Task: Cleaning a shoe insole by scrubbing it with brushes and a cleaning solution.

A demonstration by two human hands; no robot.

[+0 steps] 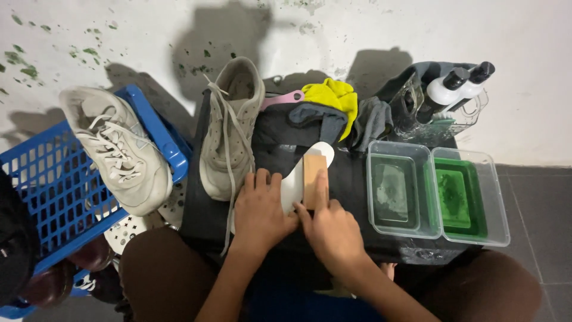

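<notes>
The right hand (333, 229) grips a wooden brush (314, 179), its index finger laid along the right edge of the pale tan rectangular back, the other fingers curled low around it; the bristles face down and cannot be seen. Under the brush lies a white shoe sole (296, 182), smooth and rounded at its far end, which pokes out just beyond the brush. The left hand (261, 211) presses flat on the near left part of that sole, fingers together and pointing away, touching the right hand at the thumb side. Both rest on a dark-covered tabletop (351, 179). Just left of the left hand a worn grey-white sneaker (231, 128) lies with loose laces trailing toward the person. Further left, a second sneaker (116, 149) sits on the rim of a blue basket (53, 197). Right of the right hand stand two clear tubs (438, 191), one with greenish water. Beyond the hands are a yellow cloth (336, 98) and two white bottles (462, 86) with black caps.
</notes>
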